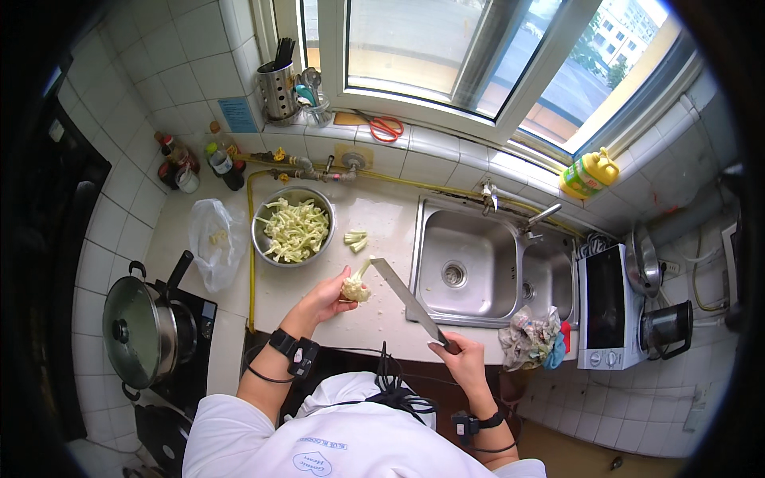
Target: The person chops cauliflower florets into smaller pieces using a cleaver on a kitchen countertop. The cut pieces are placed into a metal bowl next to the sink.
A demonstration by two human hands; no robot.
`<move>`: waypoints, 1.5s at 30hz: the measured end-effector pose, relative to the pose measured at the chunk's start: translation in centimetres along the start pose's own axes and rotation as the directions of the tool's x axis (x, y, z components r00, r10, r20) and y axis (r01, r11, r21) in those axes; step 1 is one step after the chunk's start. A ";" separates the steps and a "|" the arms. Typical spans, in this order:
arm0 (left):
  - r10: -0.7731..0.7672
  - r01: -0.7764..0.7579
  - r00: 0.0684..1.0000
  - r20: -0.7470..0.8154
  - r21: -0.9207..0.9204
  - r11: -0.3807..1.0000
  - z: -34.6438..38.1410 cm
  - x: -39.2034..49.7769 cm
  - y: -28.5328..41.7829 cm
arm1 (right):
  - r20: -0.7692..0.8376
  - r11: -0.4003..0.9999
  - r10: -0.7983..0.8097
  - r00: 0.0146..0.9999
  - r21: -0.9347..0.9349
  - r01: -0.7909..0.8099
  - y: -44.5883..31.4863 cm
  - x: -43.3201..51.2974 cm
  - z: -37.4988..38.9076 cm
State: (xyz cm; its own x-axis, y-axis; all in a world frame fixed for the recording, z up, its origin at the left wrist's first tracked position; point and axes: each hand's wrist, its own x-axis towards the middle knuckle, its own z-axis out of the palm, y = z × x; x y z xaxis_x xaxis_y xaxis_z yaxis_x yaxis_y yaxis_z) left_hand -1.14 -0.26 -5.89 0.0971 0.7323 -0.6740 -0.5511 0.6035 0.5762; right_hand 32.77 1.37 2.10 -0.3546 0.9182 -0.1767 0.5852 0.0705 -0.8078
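Note:
My left hand (326, 302) grips a cauliflower floret (357, 288) by its head, its pale stem pointing away from me. A long kitchen knife (412, 303) is in my right hand (461, 357), held by its dark handle. The blade slants up to the left, and its tip is at the stem of the floret. Just beyond lie several cut stem pieces (356, 240) on the pale countertop (373, 206). To their left, a steel bowl (256, 242) holds a heap of cut cauliflower (296, 230).
A clear plastic bag (216, 263) with scraps lies left of the bowl. Further left, a lidded pot (140, 331) stands by the cooktop (203, 349). On the right are a double sink (466, 230), crumpled rags (529, 340) and a microwave (603, 305). Red-handled scissors (386, 128) rest on the sill.

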 end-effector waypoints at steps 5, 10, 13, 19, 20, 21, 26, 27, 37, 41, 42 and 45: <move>-0.005 0.005 0.999 0.036 -0.001 1.000 0.6 -0.8 0.4 | 0.027 0.998 -0.037 0.999 -0.044 0.038 -0.2 0.4 0.1; 0.060 -0.061 0.995 0.074 0.011 0.998 0.9 -1.2 0.5 | 0.037 0.994 -0.009 0.999 -0.108 0.013 -0.6 0.3 0.4; 0.032 -0.028 0.994 0.106 -0.031 0.999 0.3 -1.0 0.3 | 0.046 0.989 -0.033 0.998 -0.141 0.040 -0.9 0.2 0.4; 0.177 -0.174 0.982 -0.071 0.046 0.984 0.3 -0.6 -0.3 | 0.041 0.984 -0.024 0.999 -0.174 0.031 -1.1 0.1 0.5; 0.203 -0.197 0.973 -0.113 0.057 0.979 0.5 -0.7 -0.3 | 0.036 0.983 -0.044 0.998 -0.174 0.049 -1.1 0.1 0.5; 0.229 -0.221 0.961 -0.153 0.068 0.973 0.7 -1.0 -0.3 | 0.034 0.984 -0.048 0.998 -0.173 0.053 -1.0 0.1 0.5; 0.389 -0.373 0.882 -0.268 0.109 0.921 1.9 -1.7 -0.4 | 0.009 0.990 -0.051 0.999 -0.133 0.052 -1.0 0.0 0.9; 0.419 -0.399 0.868 -0.266 0.129 0.908 2.1 -1.7 -0.4 | 0.005 0.990 -0.048 0.999 -0.130 0.048 -1.0 0.0 0.9; 0.446 -0.396 0.843 -0.301 0.214 0.893 3.0 -1.7 -0.7 | -0.076 0.984 -0.087 0.993 -0.163 0.074 -1.5 -0.3 1.6; 0.455 -0.409 0.821 -0.345 0.202 0.890 3.0 -1.0 -1.1 | -0.080 0.958 -0.126 0.989 -0.269 0.101 -1.8 -0.3 1.6; 0.444 -0.390 0.821 -0.359 0.216 0.895 2.9 -0.8 -1.2 | -0.061 0.948 -0.100 0.993 -0.308 0.077 -1.8 -0.3 1.6; 0.399 -0.315 0.816 -0.419 0.257 0.914 3.0 -0.2 -1.5 | -0.034 0.928 -0.094 0.995 -0.364 0.075 -1.7 0.2 2.2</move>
State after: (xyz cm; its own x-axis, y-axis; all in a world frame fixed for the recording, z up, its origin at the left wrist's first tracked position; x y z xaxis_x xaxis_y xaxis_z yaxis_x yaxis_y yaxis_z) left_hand 2.12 -0.38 -5.20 -0.4878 0.7061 -0.5132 -0.3212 0.4015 0.8577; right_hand 30.10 0.61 2.25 -0.3830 0.9202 -0.0808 0.7823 0.2766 -0.5582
